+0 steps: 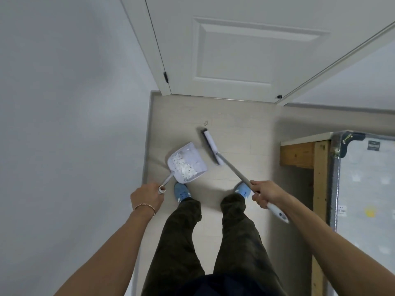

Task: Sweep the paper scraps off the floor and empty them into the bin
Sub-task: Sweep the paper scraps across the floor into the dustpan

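Note:
A pale lilac dustpan (197,162) rests on the beige floor just ahead of my left foot, with a heap of white paper scraps (185,166) inside it. My left hand (147,197) grips the end of the dustpan's grey handle. A broom (210,146) with a flat white head lies to the right of the pan, its head on the floor. Its grey shaft slants back to my right hand (267,195), which is closed around it near the white grip. A tiny scrap (205,122) lies on the floor beyond the broom head. No bin is in view.
A closed white door (233,52) stands straight ahead and a white wall (64,103) runs along the left. On the right a wooden bed frame (303,155) holds a plastic-wrapped mattress (367,189). My feet in blue shoes (181,192) stand on the narrow floor strip.

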Motion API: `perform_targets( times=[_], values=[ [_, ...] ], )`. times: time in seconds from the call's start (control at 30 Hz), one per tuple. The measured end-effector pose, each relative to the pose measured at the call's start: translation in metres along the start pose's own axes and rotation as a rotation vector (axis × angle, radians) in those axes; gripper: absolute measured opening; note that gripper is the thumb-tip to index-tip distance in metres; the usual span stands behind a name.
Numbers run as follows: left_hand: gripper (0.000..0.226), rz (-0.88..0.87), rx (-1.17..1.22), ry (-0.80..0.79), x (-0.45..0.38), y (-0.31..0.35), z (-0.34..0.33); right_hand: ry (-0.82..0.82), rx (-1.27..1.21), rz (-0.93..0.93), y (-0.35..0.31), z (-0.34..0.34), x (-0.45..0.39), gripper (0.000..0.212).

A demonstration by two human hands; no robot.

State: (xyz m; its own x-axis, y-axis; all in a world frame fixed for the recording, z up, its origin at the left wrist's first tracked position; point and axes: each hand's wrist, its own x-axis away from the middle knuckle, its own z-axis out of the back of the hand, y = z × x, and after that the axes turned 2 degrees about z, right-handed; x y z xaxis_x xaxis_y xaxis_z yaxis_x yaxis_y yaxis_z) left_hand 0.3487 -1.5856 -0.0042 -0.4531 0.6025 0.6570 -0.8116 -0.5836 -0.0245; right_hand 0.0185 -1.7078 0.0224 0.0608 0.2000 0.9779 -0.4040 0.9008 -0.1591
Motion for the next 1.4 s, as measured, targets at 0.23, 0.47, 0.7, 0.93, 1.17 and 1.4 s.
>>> perform_targets(
  times=[0.23, 0.47, 0.7, 0.93, 1.17, 1.4],
  values=[
    [0.031, -0.004, -0.041, 0.001, -0.006, -0.002, -0.006, 0.121, 0.412, 0.120, -0.009, -0.020, -0.039, 0.023],
    [0.030, 0.001, -0.059, 0.018, -0.018, 0.005, -0.006, -0.070, 0.193, 0.064, 0.008, -0.095, -0.041, 0.018],
    [0.029, -0.002, -0.036, 0.009, -0.019, -0.010, -0.001, -0.099, 0.019, -0.077, -0.014, -0.045, -0.021, 0.027],
    [0.032, 0.047, 0.056, 0.023, 0.009, -0.011, -0.007, -0.048, 0.007, -0.009, -0.036, 0.015, -0.003, 0.031],
    [0.025, 0.235, 0.239, 0.061, 0.057, 0.004, -0.038, -0.010, 0.217, 0.082, -0.043, 0.059, -0.024, 0.018],
    [0.027, 0.510, 0.458, 0.080, 0.140, 0.041, -0.093, -0.059, 0.293, 0.126, -0.026, 0.107, -0.029, 0.009]
  ],
)
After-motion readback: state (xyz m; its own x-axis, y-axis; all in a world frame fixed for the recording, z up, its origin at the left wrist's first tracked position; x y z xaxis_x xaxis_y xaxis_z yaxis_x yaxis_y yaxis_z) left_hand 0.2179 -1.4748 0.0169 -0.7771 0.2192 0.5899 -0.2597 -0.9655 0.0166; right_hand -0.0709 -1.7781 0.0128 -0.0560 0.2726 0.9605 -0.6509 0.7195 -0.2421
